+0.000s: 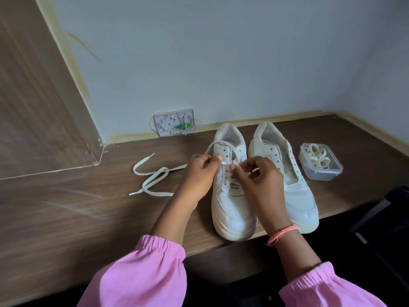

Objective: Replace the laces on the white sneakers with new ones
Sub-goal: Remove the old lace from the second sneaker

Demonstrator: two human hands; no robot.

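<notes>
Setting: brown wood-grain worktop [66,207] meeting a pale wall, with a wooden panel at upper left of the frame.
Left sneaker [232,209]: white, centre of frame, toe toward the viewer, partly laced.
Right sneaker [296,196]: white, just beside the first on its right, eyelets bare.
Left hand [199,173]: fingers curled, pinching the tip of a white lace [218,144] at the left sneaker's eyelets; the lace loops up over the collar.
Right hand [259,176]: over the same sneaker's tongue, fingers curled at the lacing; cannot tell exactly what it pinches.
Loose lace [152,178]: white, lying in loops on the worktop at centre left, one end running under the left hand.
Plastic container [321,165]: clear, lidless, right of the sneakers, holding coiled pale laces.
Wall plate [174,122]: white, open-faced, low on the wall behind the sneakers.
Sleeves: pink, gathered cuffs; pink thread band on the right wrist.
</notes>
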